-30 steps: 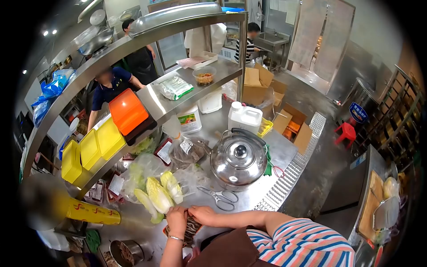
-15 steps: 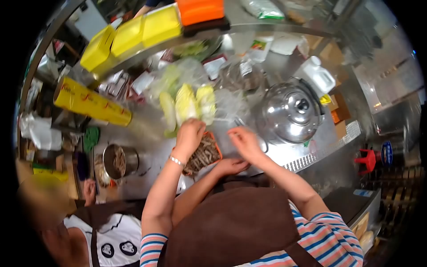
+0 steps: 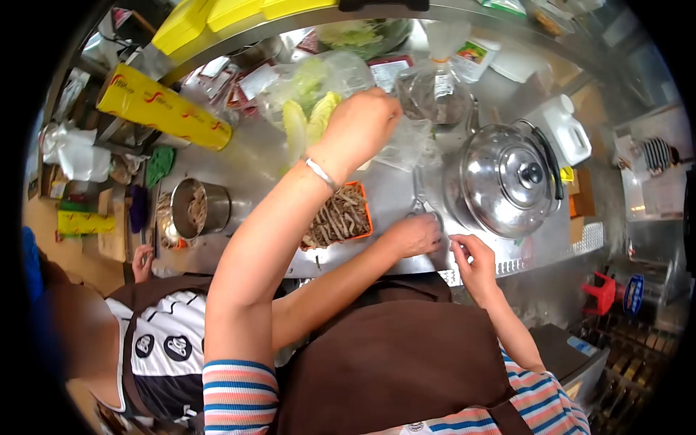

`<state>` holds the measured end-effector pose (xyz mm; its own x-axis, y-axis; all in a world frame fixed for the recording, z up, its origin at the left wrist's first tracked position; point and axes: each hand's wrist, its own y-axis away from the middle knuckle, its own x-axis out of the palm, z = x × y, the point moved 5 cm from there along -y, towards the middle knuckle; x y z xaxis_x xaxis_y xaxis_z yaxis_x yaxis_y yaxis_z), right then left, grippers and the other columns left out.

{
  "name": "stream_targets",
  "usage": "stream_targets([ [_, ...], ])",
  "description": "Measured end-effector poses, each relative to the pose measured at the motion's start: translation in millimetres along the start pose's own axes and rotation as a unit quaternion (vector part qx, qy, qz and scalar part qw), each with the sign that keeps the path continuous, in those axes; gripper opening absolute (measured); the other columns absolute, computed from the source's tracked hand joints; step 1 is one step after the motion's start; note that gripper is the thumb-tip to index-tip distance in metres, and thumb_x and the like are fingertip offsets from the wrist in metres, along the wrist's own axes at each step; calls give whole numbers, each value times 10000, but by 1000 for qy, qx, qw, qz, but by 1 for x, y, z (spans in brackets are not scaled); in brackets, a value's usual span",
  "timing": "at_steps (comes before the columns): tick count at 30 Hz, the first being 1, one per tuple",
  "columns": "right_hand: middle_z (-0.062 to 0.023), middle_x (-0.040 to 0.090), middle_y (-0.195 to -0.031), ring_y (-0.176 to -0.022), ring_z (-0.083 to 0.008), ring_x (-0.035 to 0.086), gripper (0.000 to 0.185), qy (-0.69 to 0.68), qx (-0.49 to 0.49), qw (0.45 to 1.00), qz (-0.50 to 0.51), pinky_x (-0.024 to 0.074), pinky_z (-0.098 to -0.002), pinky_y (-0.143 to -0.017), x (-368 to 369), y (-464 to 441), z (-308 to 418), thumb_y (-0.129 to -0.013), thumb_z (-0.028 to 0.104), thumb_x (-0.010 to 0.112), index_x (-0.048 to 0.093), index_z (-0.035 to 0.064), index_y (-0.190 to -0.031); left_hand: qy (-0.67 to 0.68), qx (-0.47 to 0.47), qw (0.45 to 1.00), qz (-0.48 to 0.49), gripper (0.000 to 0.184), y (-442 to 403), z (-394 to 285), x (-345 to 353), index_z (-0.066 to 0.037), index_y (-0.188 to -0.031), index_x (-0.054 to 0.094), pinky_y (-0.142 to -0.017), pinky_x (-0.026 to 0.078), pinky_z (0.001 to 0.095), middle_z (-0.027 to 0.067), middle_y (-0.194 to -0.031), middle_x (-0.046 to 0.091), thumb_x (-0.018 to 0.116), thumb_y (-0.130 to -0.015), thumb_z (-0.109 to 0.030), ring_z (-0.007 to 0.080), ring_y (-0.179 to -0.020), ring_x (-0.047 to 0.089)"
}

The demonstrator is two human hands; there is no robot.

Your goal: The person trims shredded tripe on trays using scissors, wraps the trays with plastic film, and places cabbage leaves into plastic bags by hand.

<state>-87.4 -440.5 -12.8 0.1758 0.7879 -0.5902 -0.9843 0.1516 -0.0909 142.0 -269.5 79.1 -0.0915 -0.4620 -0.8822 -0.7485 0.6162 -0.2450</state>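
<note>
The left hand [image 3: 362, 127] is raised over the counter [image 3: 254, 177], back of the hand up and fingers bent downward, a bracelet [image 3: 320, 174] at its wrist; the fingertips are hidden, so I cannot tell whether they grip anything. The orange container [image 3: 369, 217] lies on the counter below that hand, on the side nearer the body, just past the wrist and partly covered by the forearm. It is filled with brown strips [image 3: 341, 216]. The cabbage leaves [image 3: 317, 119] are just to the left of the left hand, partly behind it, and a clear plastic bag [image 3: 413, 145] is just to its right.

The right hand [image 3: 475, 261] is loosely open, fingers bent and thumb apart, with nothing seen in it; the orange container is to its left, well apart. Between the two is a co-worker's hand [image 3: 413, 235], reaching in beneath the person's left arm to the scissors [image 3: 429, 210]; whether it grips them I cannot tell. The kettle [image 3: 500, 181] stands just beyond the right hand, and a metal pot [image 3: 220, 206] stands well to the left of the left hand
</note>
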Motion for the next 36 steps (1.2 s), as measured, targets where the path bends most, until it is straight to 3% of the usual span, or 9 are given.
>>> stream_targets([
  [8, -63, 588, -739, -613, -124, 559, 118, -125, 28, 992, 17, 447, -248, -585, -1, 1, 1, -863, 34, 566, 617, 17, -968, -29, -37, 989, 137, 167, -1, 21, -32, -29, -873, 660, -739, 476, 388, 142, -870, 652, 550, -811, -138, 314, -822, 606],
  [14, -62, 591, -736, -607, -122, 552, 105, -171, -10, 980, 101, 441, -238, -567, 22, -6, 7, -855, 23, 573, 623, 11, -946, -18, -67, 990, 125, 160, 34, 13, -66, -9, -872, 667, -666, 491, 367, 160, -839, 651, 608, -787, -131, 295, -740, 632],
  [17, -62, 595, -735, -609, -123, 552, 92, -179, -28, 976, 118, 441, -238, -560, 35, -11, 12, -849, 26, 587, 626, 6, -929, -53, -70, 993, 84, 155, 65, -7, -84, -13, -894, 664, -643, 492, 345, 148, -816, 640, 628, -784, -115, 270, -719, 629],
  [21, -66, 599, -728, -605, -127, 557, 74, -182, -32, 969, 166, 441, -241, -550, 50, -19, 19, -849, 36, 591, 629, -1, -901, 52, -156, 978, -127, 166, 123, -42, -105, -21, -934, 642, -606, 466, 280, 97, -751, 585, 644, -769, -7, 190, -655, 572],
  [25, -74, 599, -704, -591, -130, 560, 78, -172, -47, 967, 183, 444, -246, -543, 62, -37, 18, -857, 49, 582, 629, -11, -872, 177, -293, 939, -34, 156, 198, -38, -62, -32, -914, 664, -629, 490, 271, 96, -781, 641, 676, -758, -27, 179, -713, 623],
  [28, -76, 601, -709, -593, -130, 560, 74, -210, -19, 957, 199, 447, -251, -549, 73, -47, 24, -842, 43, 592, 627, -15, -872, 172, -348, 901, -195, 185, 218, -5, -79, -27, -949, 661, -610, 476, 245, 69, -750, 629, 676, -766, -37, 129, -670, 584],
  [30, -76, 605, -725, -597, -132, 561, 80, -186, -56, 965, 175, 447, -249, -555, 82, -57, 39, -825, 34, 605, 622, -14, -887, 77, -276, 911, -296, 229, 204, 15, -120, -10, -989, 635, -626, 468, 240, 79, -841, 616, 661, -762, -8, 135, -702, 577],
  [33, -88, 588, -777, -640, -151, 555, 113, -158, -91, 969, 164, 447, -256, -589, 84, -62, 62, -798, 16, 617, 615, -14, -908, -50, -190, 889, -413, 213, 180, 46, -188, -19, -968, 617, -773, 480, 342, 136, -941, 609, 643, -757, -9, 288, -884, 598],
  [36, -94, 570, -807, -680, -179, 549, 129, -115, -113, 977, 139, 447, -265, -612, 79, -59, 65, -772, -17, 606, 611, -6, -900, -166, -137, 854, -473, 236, 157, 88, -246, -30, -990, 612, -833, 447, 366, 123, -1004, 587, 644, -756, -32, 305, -948, 562],
])
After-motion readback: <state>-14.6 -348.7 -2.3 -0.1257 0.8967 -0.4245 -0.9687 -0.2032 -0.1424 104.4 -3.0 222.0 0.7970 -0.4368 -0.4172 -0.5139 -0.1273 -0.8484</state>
